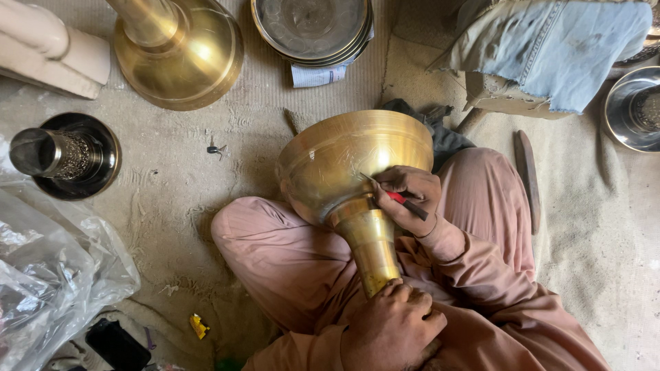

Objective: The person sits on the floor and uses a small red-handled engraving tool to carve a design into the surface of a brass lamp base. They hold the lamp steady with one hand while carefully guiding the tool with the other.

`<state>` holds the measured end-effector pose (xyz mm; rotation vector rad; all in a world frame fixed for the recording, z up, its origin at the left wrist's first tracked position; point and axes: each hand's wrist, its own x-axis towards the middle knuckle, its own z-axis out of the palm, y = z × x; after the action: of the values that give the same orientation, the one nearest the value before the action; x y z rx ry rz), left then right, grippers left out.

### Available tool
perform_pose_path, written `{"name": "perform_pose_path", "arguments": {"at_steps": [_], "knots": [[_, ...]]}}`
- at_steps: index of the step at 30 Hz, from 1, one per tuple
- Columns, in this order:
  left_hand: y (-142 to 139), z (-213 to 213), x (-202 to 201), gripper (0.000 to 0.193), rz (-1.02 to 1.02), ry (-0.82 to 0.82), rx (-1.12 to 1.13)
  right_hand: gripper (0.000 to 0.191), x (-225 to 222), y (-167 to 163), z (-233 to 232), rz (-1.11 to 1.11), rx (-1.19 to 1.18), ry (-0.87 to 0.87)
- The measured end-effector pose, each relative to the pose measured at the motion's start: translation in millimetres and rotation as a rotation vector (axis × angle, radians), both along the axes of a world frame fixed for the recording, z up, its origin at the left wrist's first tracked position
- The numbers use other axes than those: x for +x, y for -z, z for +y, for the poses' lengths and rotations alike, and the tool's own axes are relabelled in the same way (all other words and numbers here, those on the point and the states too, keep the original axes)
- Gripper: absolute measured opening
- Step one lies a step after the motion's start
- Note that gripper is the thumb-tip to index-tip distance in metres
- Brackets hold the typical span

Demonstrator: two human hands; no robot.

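Observation:
A large brass goblet-shaped vessel (347,165) lies tilted across my lap, its wide bowl pointing away and its stem toward me. My left hand (392,330) grips the bottom end of the stem. My right hand (411,196) rests against the bowl where it joins the stem. It holds a thin engraving tool (402,199) with a red grip, whose metal tip touches the brass surface. My legs in pink-brown cloth are crossed under the vessel.
On the woven floor mat stand another brass vessel (182,55) at the back left, a stack of metal plates (311,29) behind, a dark metal stand (69,156) left, and a steel bowl (632,110) right. Clear plastic wrap (48,268) lies at the front left. A blue cloth (557,48) covers a low block.

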<state>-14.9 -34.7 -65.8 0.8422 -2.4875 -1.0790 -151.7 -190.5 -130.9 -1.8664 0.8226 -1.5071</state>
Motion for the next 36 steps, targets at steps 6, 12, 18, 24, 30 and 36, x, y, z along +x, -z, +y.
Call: {"name": "perform_pose_path", "arguments": {"at_steps": [6, 12, 18, 24, 30, 36], "knots": [[2.6, 2.4, 0.3, 0.022, -0.008, -0.009, -0.052, 0.016, -1.7, -6.2, -1.3, 0.018, 0.008, -0.064], [-5.8, -0.9, -1.1, 0.026, -0.015, -0.031, -0.048, 0.018, -5.0, 4.5, -0.6, 0.006, -0.022, -0.075], [-23.3, -15.6, 21.3, 0.026, 0.124, 0.021, -0.024, 0.01, -24.8, 24.9, 4.3, -0.432, 0.151, -0.031], [-31.6, -24.7, 61.2, 0.017, 0.112, 0.06, 0.123, 0.015, -52.6, 16.1, 5.8, -0.367, 0.341, 0.076], [-22.4, -16.1, 67.7, 0.015, 0.063, 0.049, 0.152, 0.019, -59.0, -0.5, 13.6, -0.235, 0.441, 0.075], [-13.8, -11.3, 64.7, 0.016, 0.054, 0.021, 0.118, 0.011, -65.4, 1.9, 17.4, -0.099, 0.425, 0.17]]}}
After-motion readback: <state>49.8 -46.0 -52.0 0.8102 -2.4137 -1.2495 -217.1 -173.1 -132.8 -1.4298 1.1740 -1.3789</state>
